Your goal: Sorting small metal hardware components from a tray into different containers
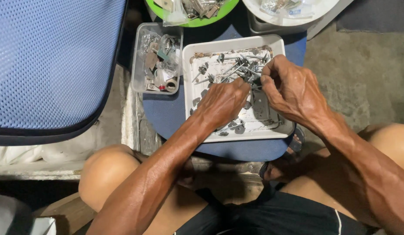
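Hands: left hand (223, 101) and right hand (289, 87) both pinch into the screws (243, 67) — what each grips is hidden.
Stool (167, 113): blue, holds everything at knee reach.
Tray (190, 87): white, rimmed — keeps screws in; room at its near end.
Tub (139, 56): clear, touching tray's left edge.

Bare forearms, bare knees, dark shorts (271, 215), white stripe

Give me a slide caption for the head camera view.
Both hands, left and right, pick through metal screws in a white square tray beside a clear plastic box.
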